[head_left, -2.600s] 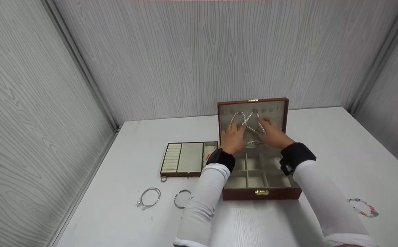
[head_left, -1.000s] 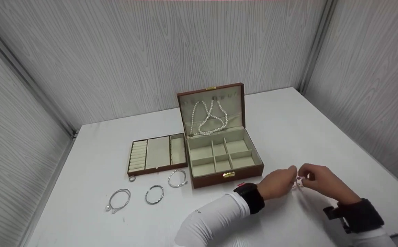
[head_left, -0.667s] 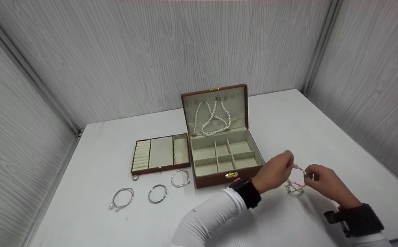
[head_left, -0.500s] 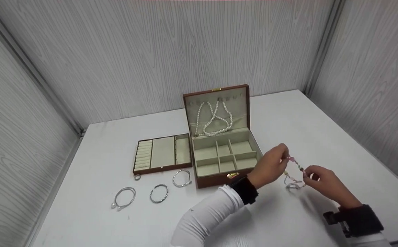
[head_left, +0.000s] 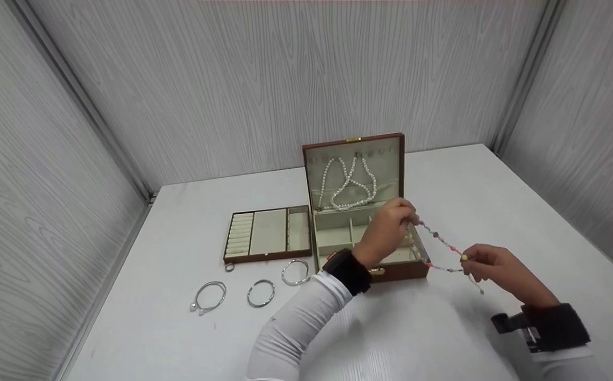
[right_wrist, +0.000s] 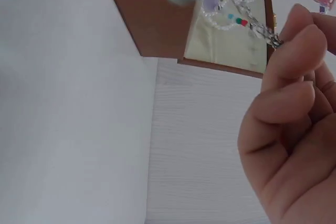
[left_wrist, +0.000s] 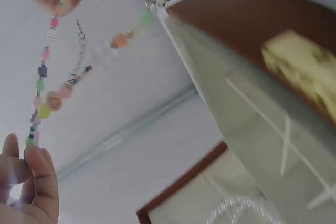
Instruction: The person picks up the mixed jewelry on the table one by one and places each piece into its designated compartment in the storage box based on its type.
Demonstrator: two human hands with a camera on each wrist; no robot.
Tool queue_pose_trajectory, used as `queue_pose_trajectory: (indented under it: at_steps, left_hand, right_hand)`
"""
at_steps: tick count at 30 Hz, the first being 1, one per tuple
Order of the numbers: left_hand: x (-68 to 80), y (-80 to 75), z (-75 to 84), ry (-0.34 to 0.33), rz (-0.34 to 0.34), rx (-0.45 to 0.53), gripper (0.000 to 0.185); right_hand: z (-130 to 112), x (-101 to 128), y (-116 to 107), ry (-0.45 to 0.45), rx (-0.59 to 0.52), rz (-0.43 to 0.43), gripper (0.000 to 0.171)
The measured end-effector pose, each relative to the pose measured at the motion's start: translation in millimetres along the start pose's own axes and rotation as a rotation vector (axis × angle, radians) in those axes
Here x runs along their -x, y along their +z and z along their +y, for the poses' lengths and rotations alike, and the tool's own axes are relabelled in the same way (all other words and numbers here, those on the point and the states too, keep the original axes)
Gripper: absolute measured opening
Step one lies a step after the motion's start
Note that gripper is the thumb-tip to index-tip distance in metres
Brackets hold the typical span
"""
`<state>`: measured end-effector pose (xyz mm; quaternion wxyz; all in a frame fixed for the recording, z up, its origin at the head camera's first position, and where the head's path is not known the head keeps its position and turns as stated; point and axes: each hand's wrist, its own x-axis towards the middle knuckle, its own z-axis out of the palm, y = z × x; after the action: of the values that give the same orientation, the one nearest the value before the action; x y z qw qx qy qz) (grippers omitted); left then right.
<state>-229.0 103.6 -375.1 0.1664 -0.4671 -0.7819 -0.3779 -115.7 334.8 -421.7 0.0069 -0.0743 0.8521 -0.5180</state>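
My left hand (head_left: 387, 230) pinches one end of a colourful beaded necklace (head_left: 444, 242) in front of the open jewellery box (head_left: 412, 271). To its right, my right hand (head_left: 496, 267) grips the other end between thumb and fingers. Two beaded lengths stretch between the hands, and a short chain tail hangs below the right fingers. In the left wrist view, the necklace (left_wrist: 54, 100) shows pink, green, yellow and purple beads. Metal chain links (right_wrist: 265, 32) lie at the right hand's fingertips in the right wrist view. My left hand hides part of the box's compartments.
A white pearl necklace (head_left: 349, 205) hangs inside the raised lid (head_left: 391, 174). Left of the box lies a tray (head_left: 269, 233) with ring rolls. In front are silver bracelets (head_left: 261, 306), (head_left: 295, 284), a pearl-tipped bangle (head_left: 198, 296) and a ring (head_left: 229, 268).
Both hands left the pearl necklace in the lid and picked up the beaded necklace at the right. Since then my left hand has moved up and left, drawing the strand out longer.
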Motion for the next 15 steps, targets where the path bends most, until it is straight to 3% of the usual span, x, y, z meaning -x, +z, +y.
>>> queue_pose_trajectory:
  at_steps: [4,6,11,15]
  left_hand:
    - [3.0,-14.7,-16.3,0.047,-0.079,-0.183,0.020]
    - [4.4,-20.0,-24.5,0.035,-0.109,-0.267,0.022]
    - [3.6,-31.7,-43.7,-0.111,-0.122,-0.330,0.027]
    - [2.1,-43.5,-58.3,-0.217,-0.121,-0.370,0.028]
  right_hand:
    - [-14.1,-16.0,-1.9,-0.042,-0.007,0.089,0.015]
    - [-22.3,-27.9,-1.8,-0.077,-0.022,0.118,0.013]
    - [-44.2,-66.5,4.7,-0.188,-0.097,0.126,0.008]
    - [-60.1,-95.3,12.3,-0.222,0.040,0.154,0.014]
